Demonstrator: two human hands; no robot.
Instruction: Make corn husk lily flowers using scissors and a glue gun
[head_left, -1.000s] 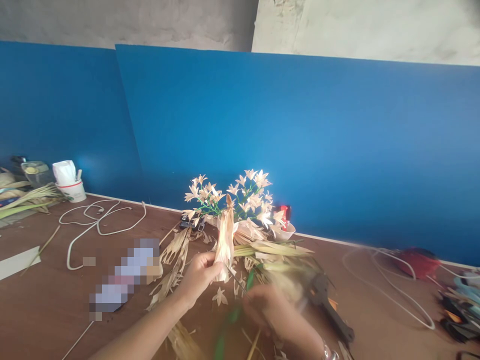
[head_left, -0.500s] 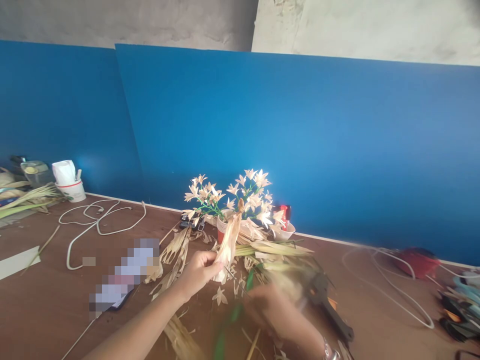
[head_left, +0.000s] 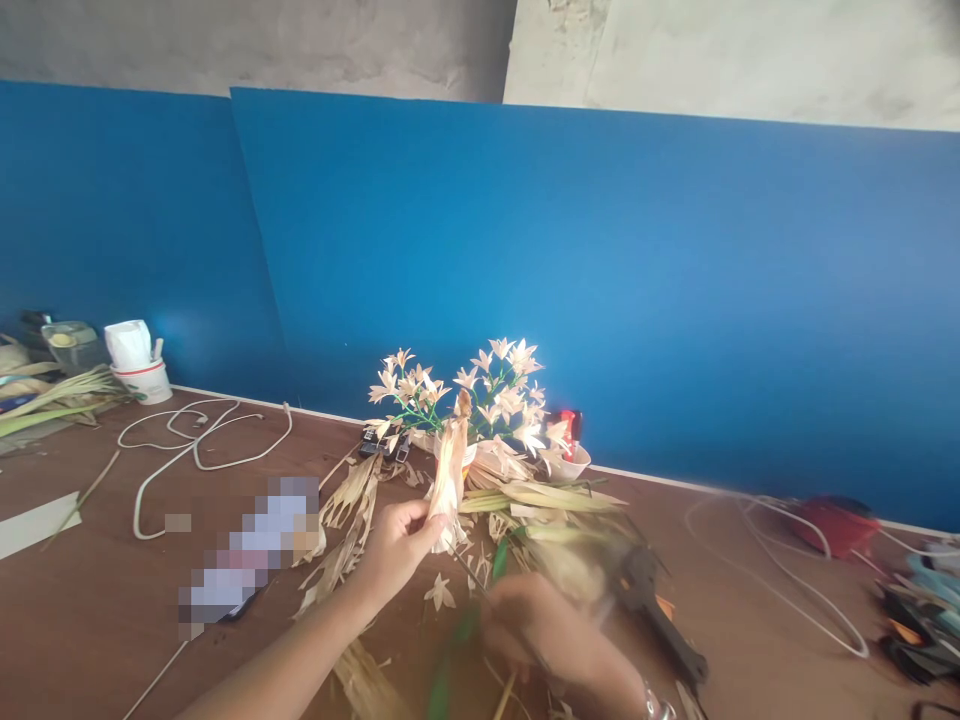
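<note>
Between thumb and fingers, my left hand point(head_left: 399, 548) pinches the lower end of a pale dried corn husk point(head_left: 449, 470), which stands nearly upright with its brown tip on top. My right hand point(head_left: 551, 628), somewhat blurred, is closed around a thin dark pointed tool point(head_left: 475, 581). The tool's tip points at the husk's bottom edge; whether they touch I cannot tell. Just below lies a cut husk flower point(head_left: 440, 593). Behind the husk, flowers of the same pale material point(head_left: 508, 402) on green stems stand in a cup that the husk mostly hides.
Loose husks point(head_left: 352, 500) and scraps litter the brown table point(head_left: 247, 660). A black glue gun point(head_left: 660, 620) lies right of my right hand. White cables point(head_left: 206, 445), a blurred-out phone-like object point(head_left: 247, 570) and a white cup point(head_left: 142, 380) are on the left. A blue panel point(head_left: 562, 250) closes the back.
The husk's top swung right, showing the red-and-white cup behind, then came back left. My right hand shifted only slightly, with the thin tool still in it.
</note>
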